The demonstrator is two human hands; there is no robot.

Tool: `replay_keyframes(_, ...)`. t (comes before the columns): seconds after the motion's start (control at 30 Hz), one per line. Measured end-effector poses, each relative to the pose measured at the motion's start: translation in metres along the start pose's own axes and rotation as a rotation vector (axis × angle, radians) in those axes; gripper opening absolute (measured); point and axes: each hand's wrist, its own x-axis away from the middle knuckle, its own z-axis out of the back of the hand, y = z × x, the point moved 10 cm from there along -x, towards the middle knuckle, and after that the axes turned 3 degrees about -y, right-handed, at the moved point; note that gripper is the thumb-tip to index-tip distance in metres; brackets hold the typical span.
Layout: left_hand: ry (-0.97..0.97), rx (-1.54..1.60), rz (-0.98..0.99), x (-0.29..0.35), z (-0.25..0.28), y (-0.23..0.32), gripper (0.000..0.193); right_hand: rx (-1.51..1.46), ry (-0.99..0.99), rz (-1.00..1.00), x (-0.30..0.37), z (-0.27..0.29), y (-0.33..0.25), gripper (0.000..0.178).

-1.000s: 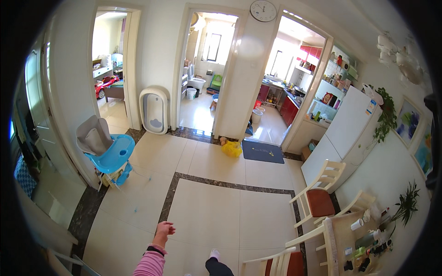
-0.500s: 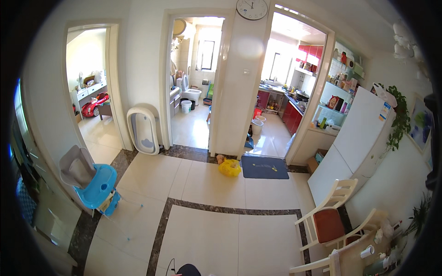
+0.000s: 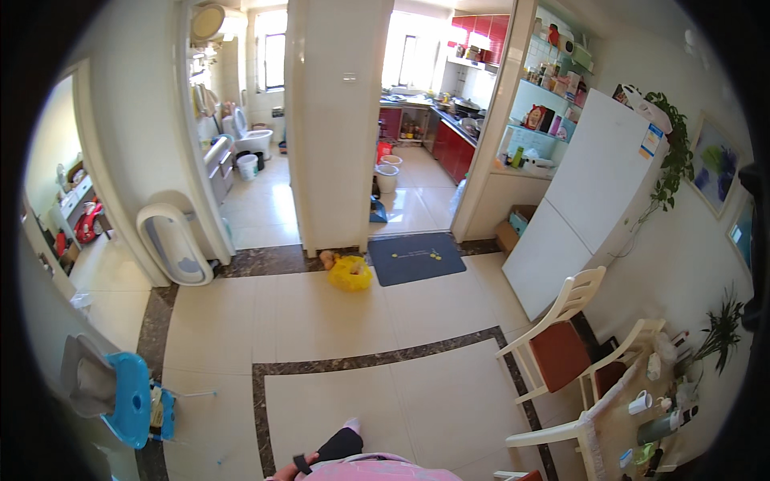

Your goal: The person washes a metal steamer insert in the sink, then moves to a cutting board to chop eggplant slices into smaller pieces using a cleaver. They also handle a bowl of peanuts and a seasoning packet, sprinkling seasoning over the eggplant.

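Only a sliver of my left hand (image 3: 282, 475) shows at the bottom edge, beside a black wrist strap (image 3: 301, 463) and my pink sleeve (image 3: 377, 471). Its fingers are cut off by the frame and nothing can be seen in it. My right hand is out of view. My dark trouser leg and light sock (image 3: 343, 437) step forward over the cream floor tiles (image 3: 321, 321). The nearest thing ahead is a yellow bag (image 3: 350, 272) on the floor by the wall pillar (image 3: 341, 136).
A blue doormat (image 3: 415, 258) lies before the kitchen doorway, and a bathroom doorway opens to its left. A white fridge (image 3: 589, 200), white chairs with red seats (image 3: 561, 349) and a cluttered table (image 3: 642, 417) line the right. On the left are a blue child seat (image 3: 128, 397) and a leaning baby tub (image 3: 178, 244).
The view has moved forward and turned right toward the doorways. My left arm, stretched out a second ago, has dropped to the bottom edge, and a foot now shows.
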Motion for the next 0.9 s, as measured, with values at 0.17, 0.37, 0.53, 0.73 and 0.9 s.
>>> replay_keyframes(0.17, -0.168, -0.141, -0.047, -0.042, 0.032, 0.08, 0.048, -0.062, 0.076, -0.195, -0.012, 0.042, 0.051, 0.03)
replay_keyframes(0.37, -0.286, -0.5, 0.302, -0.134, 0.052, 0.155, 0.054, 0.044, -0.012, -0.393, 0.011, 0.024, 0.132, 0.03)
replay_keyframes(0.53, -0.072, 0.016, -0.296, -0.194, 0.072, 0.421, 0.043, 0.467, -0.064, -0.45, 0.025, 0.067, 0.174, 0.03)
replay_keyframes(0.73, 0.352, 0.007, -1.2, -0.077, 0.08, 0.782, 0.021, -0.772, 1.107, 0.049, 0.057, 0.457, 0.064, 0.018)
replay_keyframes(0.9, 0.567, -0.44, -2.091, 0.079, 0.0, 0.905, 0.026, -0.251, 1.551, 0.776, 0.155, 0.652, -0.192, 0.034)
